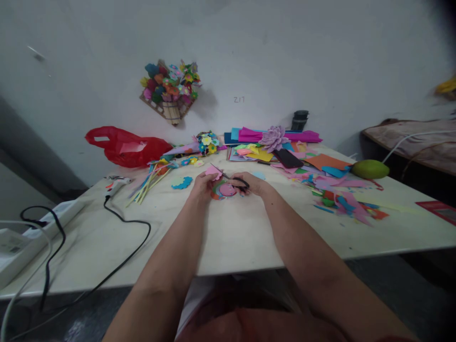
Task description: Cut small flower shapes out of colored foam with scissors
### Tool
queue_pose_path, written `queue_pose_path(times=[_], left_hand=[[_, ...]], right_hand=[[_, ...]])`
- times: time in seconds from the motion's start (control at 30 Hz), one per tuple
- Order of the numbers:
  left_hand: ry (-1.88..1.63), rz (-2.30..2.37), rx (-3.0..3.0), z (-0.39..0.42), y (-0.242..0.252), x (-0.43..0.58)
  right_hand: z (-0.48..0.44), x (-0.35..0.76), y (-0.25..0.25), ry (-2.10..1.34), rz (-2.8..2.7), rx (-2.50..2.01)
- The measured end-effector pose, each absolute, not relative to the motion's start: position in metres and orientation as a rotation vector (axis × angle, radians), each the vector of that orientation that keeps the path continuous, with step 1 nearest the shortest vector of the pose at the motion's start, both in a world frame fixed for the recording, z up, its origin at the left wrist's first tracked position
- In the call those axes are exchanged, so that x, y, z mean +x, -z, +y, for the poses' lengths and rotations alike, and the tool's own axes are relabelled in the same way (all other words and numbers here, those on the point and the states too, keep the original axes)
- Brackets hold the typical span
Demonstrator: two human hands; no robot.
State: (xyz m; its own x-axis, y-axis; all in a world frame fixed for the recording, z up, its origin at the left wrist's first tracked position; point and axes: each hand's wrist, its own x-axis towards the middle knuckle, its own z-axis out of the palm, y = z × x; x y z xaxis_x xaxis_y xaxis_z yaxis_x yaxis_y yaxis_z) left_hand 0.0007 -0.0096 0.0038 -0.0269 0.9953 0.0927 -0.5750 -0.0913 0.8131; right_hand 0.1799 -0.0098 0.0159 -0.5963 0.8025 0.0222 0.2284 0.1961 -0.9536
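My left hand (204,185) pinches a small pink paper piece (213,171) with a scalloped edge. In my right hand (253,183) is a pair of scissors (242,182) with black handles, the blades pointing left at the pink piece. Whether the blades touch the paper I cannot tell. Below and between the hands, round coloured paper discs (227,190) lie stacked on the table, a pink one on top. Left of my left hand lies a blue scalloped paper piece (182,183).
Paper scraps (342,183), a green mango-like fruit (370,169) and a dark phone (288,158) lie on the right. A red plastic bag (131,147), thin sticks (149,183), a glue gun (117,186) and its black cord (135,221) are on the left. Paper flowers (173,85) hang on the wall.
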Motion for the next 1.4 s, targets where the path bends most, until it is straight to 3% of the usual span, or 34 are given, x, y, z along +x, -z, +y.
queue_pose_path(times=[1.4], left_hand=[[-1.477,0.752,0.863,-0.0127,-0.0052,0.0015]], right_hand=[[-0.0077,0.1725,-0.0132,-1.320,-1.867,-0.952]])
